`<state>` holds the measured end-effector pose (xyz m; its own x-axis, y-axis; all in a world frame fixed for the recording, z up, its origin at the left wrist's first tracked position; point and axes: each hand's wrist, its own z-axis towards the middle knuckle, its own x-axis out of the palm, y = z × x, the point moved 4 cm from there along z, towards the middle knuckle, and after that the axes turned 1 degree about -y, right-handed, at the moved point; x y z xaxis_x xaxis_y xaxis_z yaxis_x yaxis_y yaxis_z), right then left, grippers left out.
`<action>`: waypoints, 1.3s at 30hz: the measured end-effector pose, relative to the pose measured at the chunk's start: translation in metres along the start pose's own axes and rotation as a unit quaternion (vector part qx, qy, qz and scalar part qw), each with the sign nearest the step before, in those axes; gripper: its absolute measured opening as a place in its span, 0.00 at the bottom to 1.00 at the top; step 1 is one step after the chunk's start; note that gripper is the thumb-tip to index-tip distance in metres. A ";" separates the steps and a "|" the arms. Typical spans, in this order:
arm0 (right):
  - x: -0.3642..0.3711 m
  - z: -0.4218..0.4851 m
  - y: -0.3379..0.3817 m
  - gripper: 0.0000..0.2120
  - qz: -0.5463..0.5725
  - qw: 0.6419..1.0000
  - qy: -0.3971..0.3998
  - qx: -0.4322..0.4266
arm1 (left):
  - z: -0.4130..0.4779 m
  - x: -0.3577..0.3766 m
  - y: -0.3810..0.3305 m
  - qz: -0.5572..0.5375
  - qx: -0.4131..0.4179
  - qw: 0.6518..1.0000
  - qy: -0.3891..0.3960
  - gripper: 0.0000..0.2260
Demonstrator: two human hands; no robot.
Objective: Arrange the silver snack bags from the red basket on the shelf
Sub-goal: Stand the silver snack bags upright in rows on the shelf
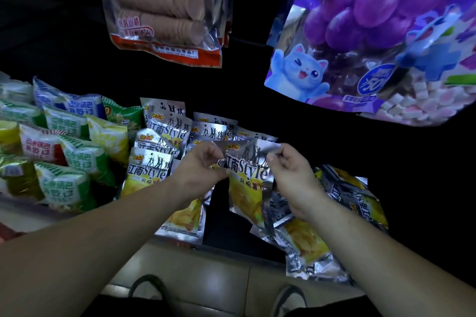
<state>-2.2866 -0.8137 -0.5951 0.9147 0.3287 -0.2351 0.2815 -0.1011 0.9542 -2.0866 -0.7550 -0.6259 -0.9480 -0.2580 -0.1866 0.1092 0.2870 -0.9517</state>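
1. A clear plastic bag with a red base, holding rolls of brown round wafers (159, 8), hangs at upper centre.
2. A large purple bag printed with grapes and a blue cartoon cat (373, 33) hangs at upper right.
3. Green, white, red and blue puffed snack packets (64, 136) crowd the left side.
4. Pale floor tiles (206, 265) show at the bottom.
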 end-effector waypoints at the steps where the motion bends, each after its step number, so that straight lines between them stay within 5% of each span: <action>1: -0.002 0.000 0.000 0.10 0.001 1.000 -0.008 -0.001 | 0.002 0.000 0.001 -0.012 0.003 1.000 -0.003 0.11; 5: -0.009 0.002 -0.004 0.06 -0.009 0.999 -0.030 -0.018 | 0.006 -0.004 -0.003 -0.073 0.008 0.997 -0.024 0.11; 9: -0.017 0.004 -0.005 0.15 -0.036 0.995 -0.076 -0.044 | 0.009 -0.002 -0.005 -0.075 0.004 0.997 -0.017 0.09; 13: -0.021 0.005 -0.007 0.09 -0.073 0.992 -0.090 -0.057 | 0.009 0.000 -0.005 -0.090 -0.011 0.996 0.015 0.04; 21: -0.011 0.005 -0.002 0.08 -0.155 0.981 -0.007 -0.116 | 0.003 -0.005 -0.007 -0.032 0.003 0.999 0.022 0.12; 24: -0.006 0.005 0.000 0.08 -0.223 0.961 0.019 -0.163 | 0.001 -0.001 -0.009 -0.031 0.013 0.999 0.028 0.15; 28: -0.007 0.004 0.004 0.10 -0.332 0.913 -0.042 -0.231 | 0.002 0.003 -0.008 -0.053 0.003 0.997 0.048 0.18; 35: 0.000 0.004 -0.006 0.15 -0.316 0.924 0.032 -0.213 | 0.000 0.004 0.002 -0.052 -0.003 0.998 0.024 0.15; 39: 0.007 0.016 -0.033 0.19 -0.263 0.954 0.090 -0.114 | 0.003 0.011 0.020 -0.014 -0.024 1.000 0.001 0.13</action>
<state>-2.2852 -0.8227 -0.6309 0.5942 0.4347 -0.6767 0.5991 0.3222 0.7330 -2.0942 -0.7546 -0.6478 -0.9510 -0.2647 -0.1599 0.0682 0.3246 -0.9434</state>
